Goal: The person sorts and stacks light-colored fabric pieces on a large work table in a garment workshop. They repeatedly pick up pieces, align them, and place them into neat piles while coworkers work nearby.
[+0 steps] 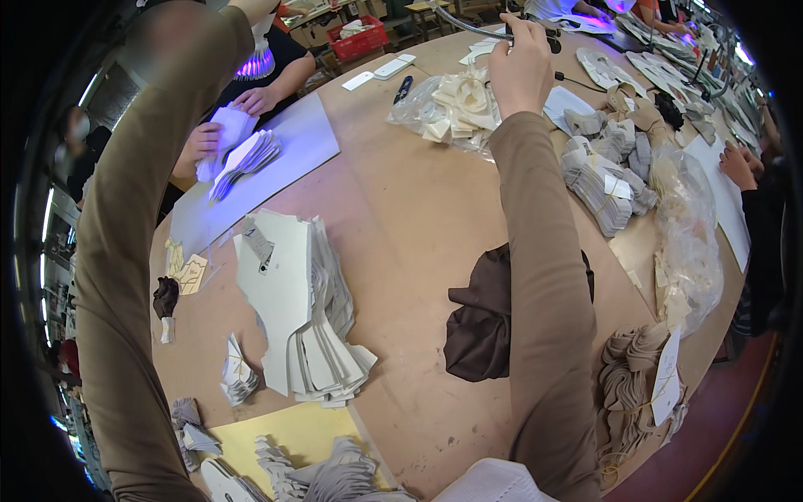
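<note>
My right hand (523,67) is raised at the top of the view, its fingers closed around a bendable metal gooseneck (473,27) near its dark end. My left sleeve (125,276) reaches up along the left side; only the wrist shows at the top edge, and the hand itself is cut off. Close to that wrist hangs a lamp head (258,57) glowing violet. Beneath my right forearm lies a crumpled dark brown cloth (481,322), partly hidden. A large stack of white cut pieces (288,284) rests left of the table's middle.
Across the table a co-worker's hands (251,105) hold white pieces over a pale board (322,138). Plastic bags (690,243), grey bundles (598,184) and brown bundles (631,376) line the right side. A red crate (358,38) stands beyond the table (401,217).
</note>
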Tool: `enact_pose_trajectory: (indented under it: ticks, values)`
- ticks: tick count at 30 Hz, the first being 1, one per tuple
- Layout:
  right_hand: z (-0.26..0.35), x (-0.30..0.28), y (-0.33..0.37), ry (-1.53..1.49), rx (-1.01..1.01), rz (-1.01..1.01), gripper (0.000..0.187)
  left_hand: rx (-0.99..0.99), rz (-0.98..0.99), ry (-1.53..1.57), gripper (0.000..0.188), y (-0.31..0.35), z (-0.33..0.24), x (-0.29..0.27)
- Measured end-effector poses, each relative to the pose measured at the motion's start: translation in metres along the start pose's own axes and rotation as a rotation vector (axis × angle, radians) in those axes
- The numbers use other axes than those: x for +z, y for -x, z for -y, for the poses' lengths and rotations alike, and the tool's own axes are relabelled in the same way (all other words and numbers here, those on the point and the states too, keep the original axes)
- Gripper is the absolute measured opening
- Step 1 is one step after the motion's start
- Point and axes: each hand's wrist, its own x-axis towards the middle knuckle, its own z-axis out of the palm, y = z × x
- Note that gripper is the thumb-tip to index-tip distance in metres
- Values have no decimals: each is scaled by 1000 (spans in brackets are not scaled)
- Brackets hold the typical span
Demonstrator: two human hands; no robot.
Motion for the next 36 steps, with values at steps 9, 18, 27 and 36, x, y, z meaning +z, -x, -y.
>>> enact_pose_trajectory:
  ticks: [9, 18, 27, 36]
  values:
    - [-16, 5, 0, 115, 21, -40, 34, -86, -26, 332, 31, 18, -35, -5]
    - [-17, 7, 5, 275, -81, 41, 35, -292, -135, 555, 15, 30, -68, -9]
    - [-25, 11, 7, 423, -129, 186, 49, -414, -297, 648, 11, 12, -47, 16]
    - [-37, 12, 0, 267, 10, 13, 70, -223, -305, 253, 18, 21, -27, 19]
